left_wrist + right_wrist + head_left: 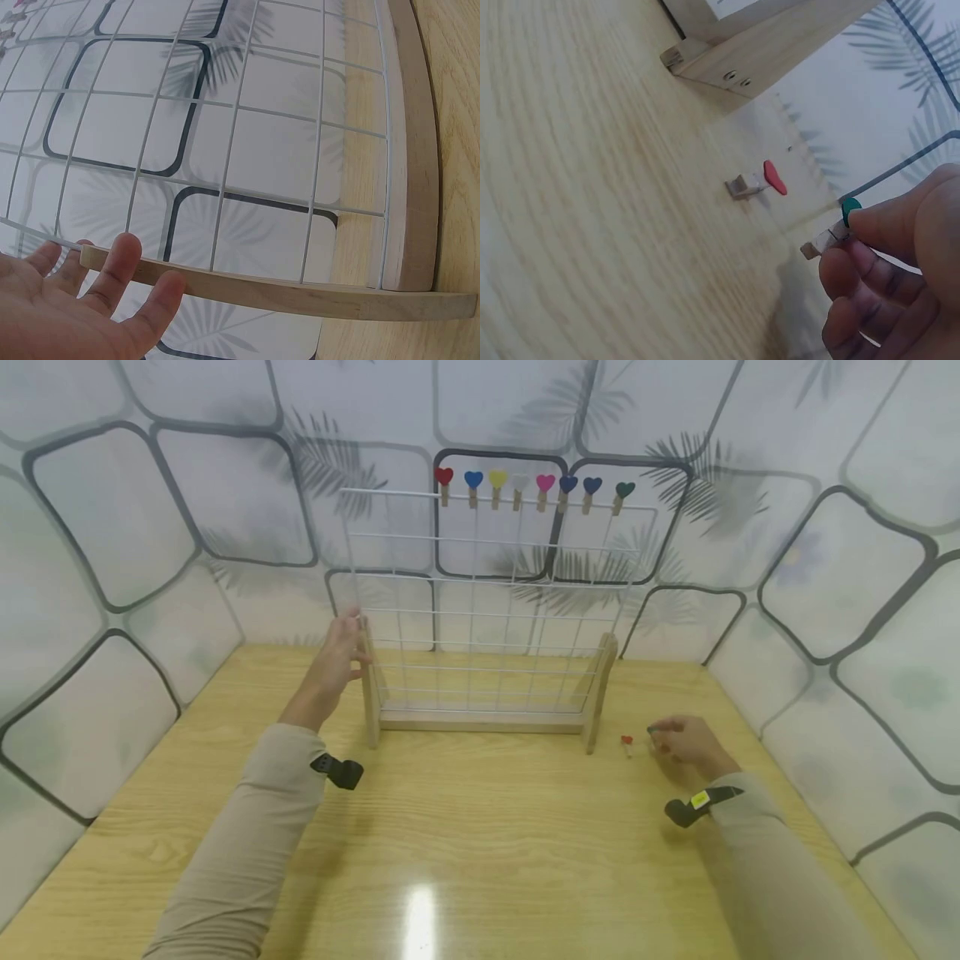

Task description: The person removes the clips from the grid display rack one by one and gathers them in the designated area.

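Observation:
My right hand [686,743] pinches a small wooden clothespin with a green heart [850,210] between thumb and fingertips, close over the table at the right. Beside it on the table lies a clothespin with a red heart [774,178]. My left hand [333,656] is at the left wooden upright [300,296] of a white wire grid rack [472,581]. Its fingers are spread, and their tips [124,251] rest against the upper end of that upright. Along the rack's top wire sits a row of several heart clothespins, among them a red one [444,478], a yellow one [498,479] and a green one [624,491].
The rack stands on a light wood table [480,827] near its back edge, with a right upright [600,693] and a wooden base bar [480,721]. Patterned white wall panels [847,568] enclose the back and sides.

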A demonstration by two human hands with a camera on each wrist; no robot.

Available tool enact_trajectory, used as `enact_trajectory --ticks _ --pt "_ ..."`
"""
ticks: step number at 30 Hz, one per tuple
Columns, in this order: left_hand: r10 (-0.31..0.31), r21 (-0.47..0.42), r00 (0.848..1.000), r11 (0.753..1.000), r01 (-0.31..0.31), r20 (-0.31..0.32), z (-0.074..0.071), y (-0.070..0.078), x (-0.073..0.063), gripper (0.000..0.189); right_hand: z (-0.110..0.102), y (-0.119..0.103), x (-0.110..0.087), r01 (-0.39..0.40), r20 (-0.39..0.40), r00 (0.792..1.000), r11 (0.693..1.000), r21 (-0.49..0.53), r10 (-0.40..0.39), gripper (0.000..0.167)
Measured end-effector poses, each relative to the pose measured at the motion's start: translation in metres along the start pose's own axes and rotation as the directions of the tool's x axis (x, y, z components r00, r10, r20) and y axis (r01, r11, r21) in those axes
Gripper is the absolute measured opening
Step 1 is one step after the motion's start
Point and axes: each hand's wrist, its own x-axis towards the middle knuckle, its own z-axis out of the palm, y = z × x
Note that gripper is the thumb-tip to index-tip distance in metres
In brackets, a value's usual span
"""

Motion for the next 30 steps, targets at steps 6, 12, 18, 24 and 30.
enact_trajectory --ticks 6,12,18,24,30 --pt "-0.001 -0.002 1.0 1.0 0.001 0.004 -0.001 -0.002 0.0 0.061 0.006 0.004 0.001 -0.033 -0.004 0.999 0.997 -0.075 0.032 0.036" --pt "0.0 -0.002 1.0 1.0 0.0 0.003 0.0 -0.001 0.0 0.062 0.011 0.004 0.001 -0.014 0.021 1.0 0.994 -0.11 0.017 0.035" --pt "-0.004 0.009 1.0 1.0 0.004 0.002 -0.001 -0.003 -0.004 0.063 0.017 0.005 0.001 -0.007 0.072 0.997 0.998 -0.066 0.011 0.032" --pt "0.003 -0.01 1.0 1.0 -0.003 -0.001 -0.001 -0.005 -0.001 0.062 0.017 0.004 -0.001 0.002 0.065 0.998 0.996 -0.089 0.003 0.035" --pt "0.007 -0.008 1.0 1.0 -0.007 0.005 -0.001 -0.002 0.0 0.062 0.013 -0.002 -0.003 -0.001 0.049 0.999 0.993 -0.117 0.007 0.039"
